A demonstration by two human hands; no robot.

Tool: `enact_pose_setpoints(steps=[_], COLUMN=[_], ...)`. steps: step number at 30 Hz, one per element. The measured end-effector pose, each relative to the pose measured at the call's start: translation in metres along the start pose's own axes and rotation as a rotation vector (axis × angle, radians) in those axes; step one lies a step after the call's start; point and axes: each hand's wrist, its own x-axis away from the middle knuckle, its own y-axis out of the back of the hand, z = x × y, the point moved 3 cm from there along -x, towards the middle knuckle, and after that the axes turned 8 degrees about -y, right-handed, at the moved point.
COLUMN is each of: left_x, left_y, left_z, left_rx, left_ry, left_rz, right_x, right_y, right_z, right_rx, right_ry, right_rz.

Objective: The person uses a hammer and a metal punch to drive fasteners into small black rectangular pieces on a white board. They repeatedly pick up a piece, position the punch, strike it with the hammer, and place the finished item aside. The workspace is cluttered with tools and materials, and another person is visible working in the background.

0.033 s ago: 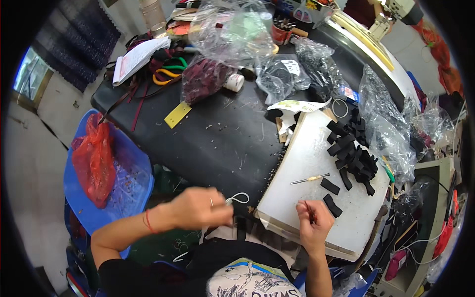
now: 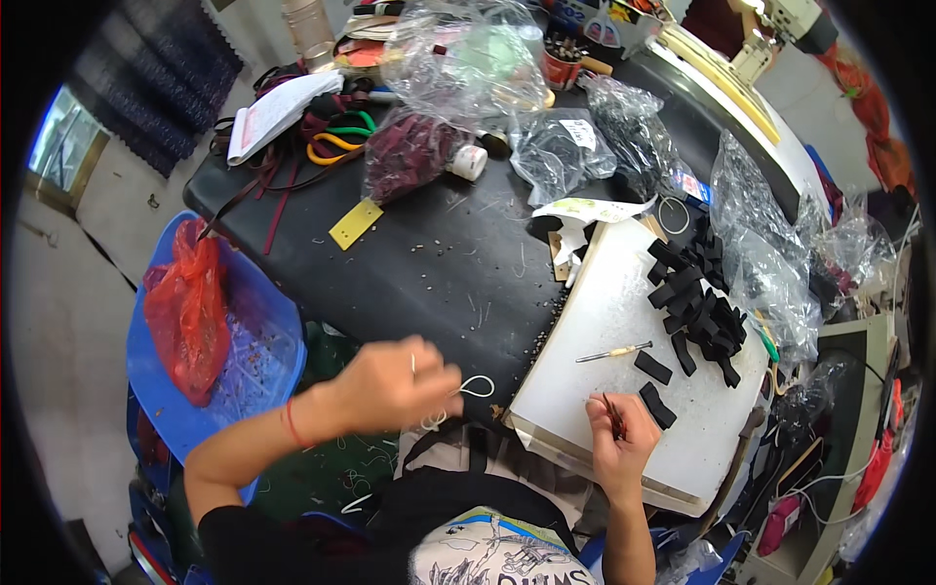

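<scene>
At the white board's (image 2: 624,322) near edge, the right hand (image 2: 620,444) pinches a thin dark tool (image 2: 614,417) — a flat black strip (image 2: 657,405) lies at two o'clock, nearest it — while the left hand (image 2: 390,385) grips looped white cord (image 2: 475,387).

Too small to tell: thin dark tool (image 2: 612,417) pinched in right hand (image 2: 621,441), tip and kind unclear; white loop (image 2: 475,386) at left hand (image 2: 395,382) fingers (image 2: 444,382), thread or cord unreadable, far end hidden behind the hand. Contents of clear plastic bags (image 2: 468,58) blurred by glare, dark red stuff in one bag (image 2: 409,151) unidentifiable. Far right of table (image 2: 419,273) cut by the dark fisheye rim, near edge of white board (image 2: 624,322) partly hidden by right hand, blue bin (image 2: 258,336) partly covered by left forearm.
</scene>
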Motion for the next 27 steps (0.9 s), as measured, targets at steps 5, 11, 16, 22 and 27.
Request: enact_pose_setpoints(steps=[5, 11, 16, 22, 27], left_x=[-0.071, -0.131, -0.056, -0.017, -0.031], left_y=[-0.02, -0.036, -0.038, -0.031, -0.043], left_z=[0.084, 0.13, 0.119, 0.052, 0.022], left_rx=[-0.173, -0.535, -0.299, -0.142, 0.27], left_ry=[-0.007, -0.195, 0.193, 0.137, 0.044], left_rz=[-0.129, -0.213, -0.187, 0.074, 0.0], right_x=[0.003, 0.002, 0.0, 0.006, 0.003], right_y=[0.0, -0.001, 0.0, -0.002, -0.003], right_z=[0.002, 0.002, 0.004, -0.002, -0.002], right_rx=[-0.008, 0.009, 0.005, 0.002, 0.007], right_ry=[0.008, 0.032, -0.012, -0.011, 0.006], right_rz=[-0.007, -0.031, -0.026, -0.002, -0.013])
